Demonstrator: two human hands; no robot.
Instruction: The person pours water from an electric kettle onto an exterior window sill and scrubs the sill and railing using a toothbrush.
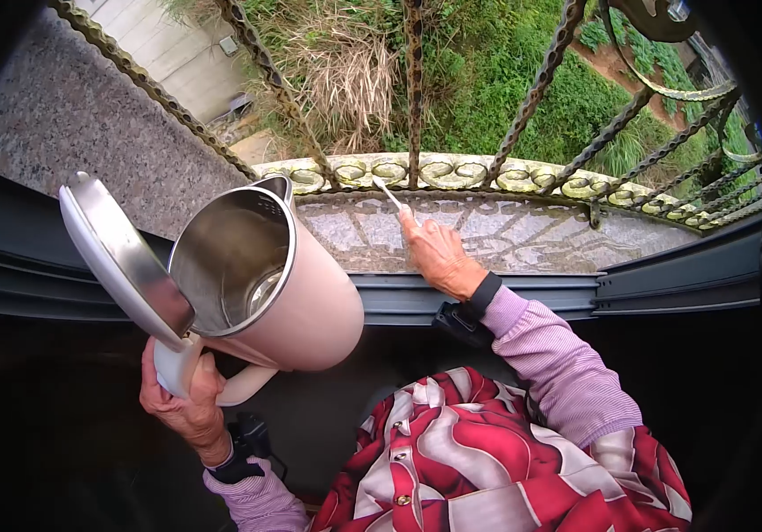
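Observation:
My left hand [181, 395] is wrapped round the handle of a pale pink electric kettle [319, 301]. The kettle is tilted with its mouth towards me, and its lid [119, 257] stands open on the left. Its steel inside shows a round base; whether water is in it I cannot tell. My right hand [441, 253] is closed on a thin light-coloured stick [387, 192], whose far tip is at the patterned lower band of the railing [443, 170]. Below that hand lies the wet stone ledge [523, 235].
A dark window track [523, 293] runs across in front of me. Twisted metal bars [414, 89] rise from the railing. Speckled stone [62, 115] lies at the left. Beyond the bars are grass [487, 89] and a paved strip [168, 62].

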